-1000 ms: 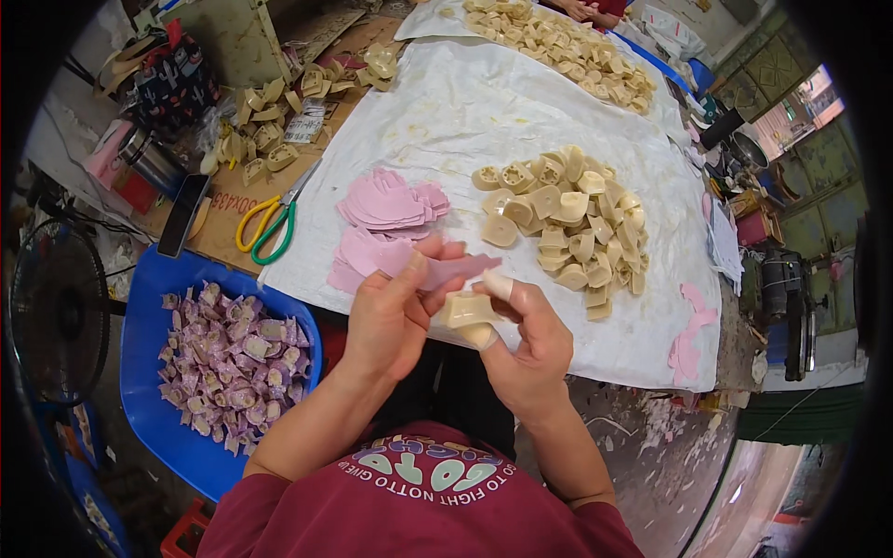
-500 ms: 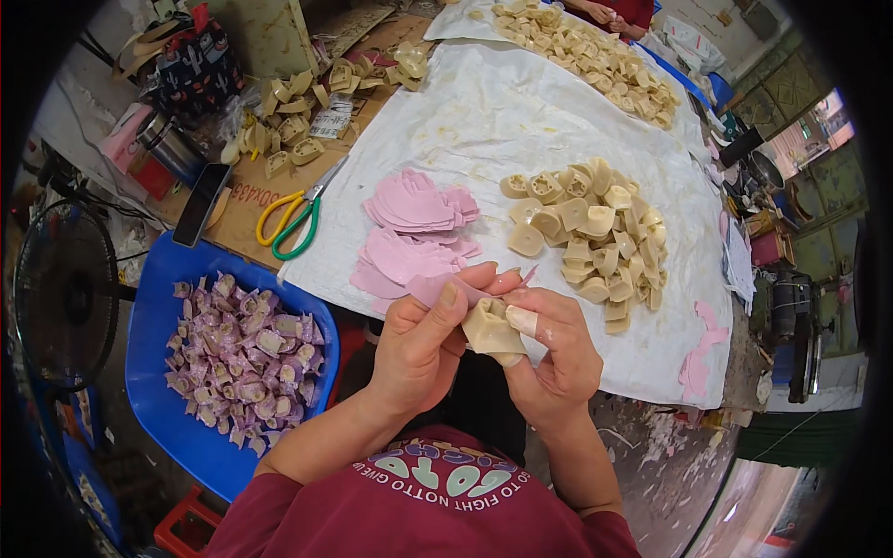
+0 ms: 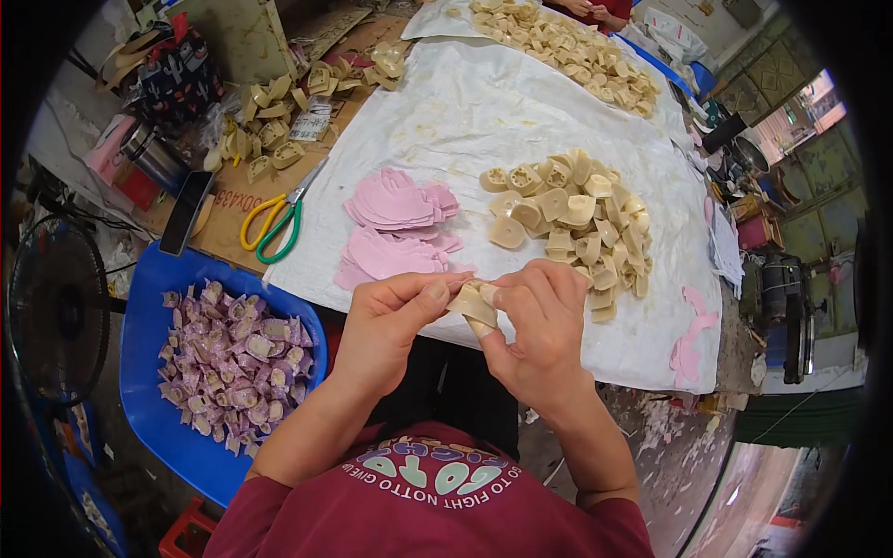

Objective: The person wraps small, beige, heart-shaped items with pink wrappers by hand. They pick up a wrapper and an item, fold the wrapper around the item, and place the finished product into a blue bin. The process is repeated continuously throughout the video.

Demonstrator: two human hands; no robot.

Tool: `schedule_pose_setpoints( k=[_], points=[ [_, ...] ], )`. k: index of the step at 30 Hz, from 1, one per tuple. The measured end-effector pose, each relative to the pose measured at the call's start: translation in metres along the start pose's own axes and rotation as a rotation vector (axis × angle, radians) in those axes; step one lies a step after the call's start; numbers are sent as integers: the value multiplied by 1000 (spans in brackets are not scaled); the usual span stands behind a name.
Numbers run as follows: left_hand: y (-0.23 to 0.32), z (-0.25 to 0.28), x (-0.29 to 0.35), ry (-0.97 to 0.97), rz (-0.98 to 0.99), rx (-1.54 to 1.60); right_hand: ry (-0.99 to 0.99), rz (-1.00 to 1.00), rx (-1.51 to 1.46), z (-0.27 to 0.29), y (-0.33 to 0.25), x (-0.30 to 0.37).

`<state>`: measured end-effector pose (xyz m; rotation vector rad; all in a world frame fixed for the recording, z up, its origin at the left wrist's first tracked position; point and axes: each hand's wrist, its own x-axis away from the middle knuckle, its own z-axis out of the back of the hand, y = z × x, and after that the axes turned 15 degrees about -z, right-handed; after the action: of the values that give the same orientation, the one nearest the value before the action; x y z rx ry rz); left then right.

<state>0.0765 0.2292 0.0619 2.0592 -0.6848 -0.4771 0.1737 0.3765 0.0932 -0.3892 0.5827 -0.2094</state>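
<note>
Both hands meet over the near edge of the table around one beige plastic shoe heel [image 3: 473, 306]. My left hand [image 3: 383, 321] pinches at its left side with thumb and fingers. On the right side, my right hand [image 3: 541, 321] grips it, thumb underneath and fingers curled over the top. The pink cut piece seen in the hands earlier is almost wholly hidden by the fingers. Just beyond my left hand lie two stacks of pink cut pieces, a far stack [image 3: 395, 202] and a near stack [image 3: 386, 256]. A pile of beige heels [image 3: 581, 214] sits beyond my right hand.
Scissors [image 3: 279, 219] and a phone [image 3: 186, 214] lie at the left. Below them is a blue basin [image 3: 139, 372] of purple-wrapped heels [image 3: 242, 358], near a fan [image 3: 58, 312]. Pink scraps [image 3: 693, 339] lie at the right table edge. Another person's hands [image 3: 591, 9] show far off.
The heel has tilted, and my right fingers have closed further over its top. The pink piece visible between my hands is now mostly covered. The whole view has shifted slightly.
</note>
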Motion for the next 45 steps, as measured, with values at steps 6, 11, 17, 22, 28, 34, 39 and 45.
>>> schedule_pose_setpoints(
  k=[6, 11, 17, 22, 28, 34, 39, 45],
  points=[
    [-11, -2, 7, -95, -25, -245, -121, -68, 90, -2, -2, 1],
    [-11, 25, -8, -170, 160, -80, -125, 5, -69, -8, 16, 2],
    [6, 21, -20, -385, 73, -152, -126, 127, -122, -7, 14, -2],
    [20, 16, -36, -540, 50, -466, -123, 61, -159, -13, 13, 0],
    [3, 19, -38, -373, 27, -210, -197, -423, -493, -20, 16, 8],
    [-7, 25, -30, -441, -228, -211, -368, -830, -874, -15, 12, 7],
    [-7, 8, -26, -379, -637, -661, -224, -728, -583, -25, 12, 12],
    [0, 13, -28, -432, -574, -725, -321, -726, -543, -25, 13, 9]
  ],
)
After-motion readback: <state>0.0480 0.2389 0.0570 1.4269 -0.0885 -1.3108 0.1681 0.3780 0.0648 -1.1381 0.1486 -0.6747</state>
